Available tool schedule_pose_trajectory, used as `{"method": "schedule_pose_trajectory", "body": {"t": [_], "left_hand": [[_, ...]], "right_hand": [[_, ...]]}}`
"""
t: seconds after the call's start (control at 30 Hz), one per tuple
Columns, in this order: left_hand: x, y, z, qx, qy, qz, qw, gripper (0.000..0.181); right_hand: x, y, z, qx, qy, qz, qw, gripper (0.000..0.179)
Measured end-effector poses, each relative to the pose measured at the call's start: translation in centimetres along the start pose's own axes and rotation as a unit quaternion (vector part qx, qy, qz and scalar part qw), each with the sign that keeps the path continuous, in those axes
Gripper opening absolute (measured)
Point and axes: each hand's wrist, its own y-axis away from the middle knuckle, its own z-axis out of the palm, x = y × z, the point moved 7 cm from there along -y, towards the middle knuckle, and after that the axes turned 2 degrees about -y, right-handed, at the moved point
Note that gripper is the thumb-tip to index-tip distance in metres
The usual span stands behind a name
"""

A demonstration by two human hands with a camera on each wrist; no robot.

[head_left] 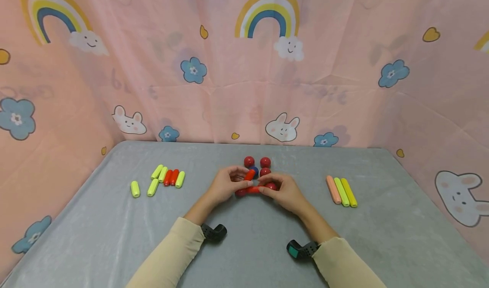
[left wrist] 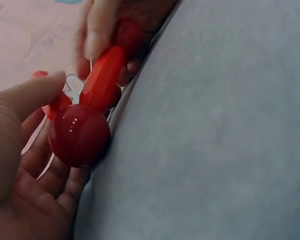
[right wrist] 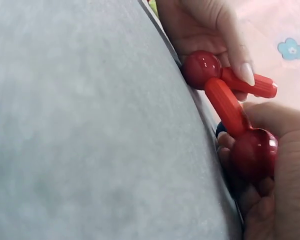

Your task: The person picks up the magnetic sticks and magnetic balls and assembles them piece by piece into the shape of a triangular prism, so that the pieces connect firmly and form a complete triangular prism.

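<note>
A red stick [right wrist: 227, 107] joins two red balls, one at the left end [left wrist: 80, 135] and one at the right end [right wrist: 254, 152]. From the left ball a second red stick [right wrist: 262, 86] angles away towards the back. My left hand [head_left: 225, 184] pinches this second stick between thumb and fingers, close to its ball. My right hand [head_left: 284, 192] grips the right-end ball, thumb near the joining stick. Just behind the hands lie a blue ball [head_left: 254, 170], partly hidden, and several red balls, among them a far left ball [head_left: 249, 161] and a far right ball [head_left: 265, 162].
On the left of the grey table [head_left: 252, 254] lie several short yellow-green sticks [head_left: 135, 189] and two short red sticks [head_left: 174, 177]. To the right, longer sticks lie side by side: orange [head_left: 333, 189], yellow-green [head_left: 341, 192] and yellow [head_left: 349, 192]. A printed pink curtain [head_left: 229, 101] stands behind.
</note>
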Motion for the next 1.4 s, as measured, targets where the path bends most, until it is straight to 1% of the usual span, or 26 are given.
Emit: {"method": "schedule_pose_trajectory", "body": {"t": [0.07, 0.17, 0.23, 0.27, 0.3, 0.33, 0.43, 0.53, 0.6, 0.7, 0.8, 0.87, 0.93, 1.0, 1.07, 1.13, 1.23, 1.33, 1.4], "left_hand": [[-0.1, 0.1, 0.1, -0.006, 0.001, 0.008, 1.0000, 0.034], [-0.3, 0.2, 0.3, -0.013, 0.006, 0.009, 0.9999, 0.034], [-0.3, 0.2, 0.3, -0.015, 0.007, 0.007, 0.9998, 0.034], [-0.3, 0.2, 0.4, -0.016, 0.006, 0.007, 0.9998, 0.034], [-0.3, 0.2, 0.4, -0.018, 0.002, 0.009, 0.9998, 0.034], [-0.4, 0.1, 0.5, -0.020, -0.004, 0.010, 0.9997, 0.034], [-0.3, 0.2, 0.7, -0.032, -0.020, 0.019, 0.9991, 0.033], [-0.2, 0.2, 1.0, -0.044, -0.027, 0.025, 0.9983, 0.031], [-0.3, 0.2, 1.2, -0.048, -0.025, 0.026, 0.9982, 0.031], [-0.3, 0.2, 1.2, -0.050, -0.022, 0.024, 0.9982, 0.030], [-0.4, 0.1, 1.2, -0.051, -0.021, 0.019, 0.9983, 0.030], [-0.5, 0.1, 1.2, -0.050, -0.022, 0.014, 0.9984, 0.029], [-0.4, 0.2, 1.1, -0.049, -0.022, 0.015, 0.9984, 0.029], [-0.4, 0.1, 1.1, -0.049, -0.022, 0.018, 0.9984, 0.029], [-0.3, 0.1, 1.1, -0.051, -0.020, 0.020, 0.9983, 0.028], [-0.3, 0.0, 1.1, -0.051, -0.022, 0.022, 0.9982, 0.028], [-0.4, 0.1, 1.1, -0.051, -0.026, 0.021, 0.9981, 0.027], [-0.4, 0.1, 1.1, -0.051, -0.032, 0.020, 0.9980, 0.027], [-0.4, 0.1, 1.1, -0.051, -0.034, 0.020, 0.9979, 0.028]], "right_hand": [[-0.3, 0.1, -0.3, 0.019, 0.010, -0.012, 0.9997, 0.019], [-0.6, 0.1, -1.3, 0.082, 0.036, -0.021, 0.9958, 0.019], [-0.5, 0.0, -1.9, 0.117, 0.065, -0.015, 0.9909, 0.024], [-0.4, 0.0, -2.0, 0.124, 0.080, -0.009, 0.9891, 0.029], [-0.4, -0.1, -2.0, 0.123, 0.090, -0.007, 0.9883, 0.034], [-0.3, -0.1, -2.0, 0.114, 0.099, -0.004, 0.9885, 0.040], [0.0, -0.2, -1.4, 0.074, 0.123, -0.001, 0.9897, 0.049], [0.2, -0.2, -1.1, 0.060, 0.123, 0.000, 0.9905, 0.046], [0.3, -0.2, -1.1, 0.065, 0.125, 0.002, 0.9901, 0.043], [0.5, -0.3, -1.1, 0.068, 0.136, 0.007, 0.9883, 0.048], [0.4, -0.4, -1.0, 0.057, 0.156, 0.007, 0.9862, 0.052], [0.4, -0.5, -0.8, 0.050, 0.165, 0.008, 0.9850, 0.048], [0.3, -0.5, -0.8, 0.050, 0.163, 0.012, 0.9852, 0.041], [0.3, -0.6, -0.9, 0.053, 0.157, 0.018, 0.9860, 0.034], [0.4, -0.6, -1.0, 0.058, 0.136, 0.025, 0.9888, 0.032], [0.5, -0.6, -1.2, 0.064, 0.099, 0.033, 0.9925, 0.032], [0.7, -0.5, -1.3, 0.065, 0.018, 0.050, 0.9965, 0.034], [0.8, -0.3, -1.4, 0.060, -0.045, 0.068, 0.9949, 0.036], [0.8, -0.3, -1.4, 0.055, -0.066, 0.072, 0.9937, 0.035]]}}
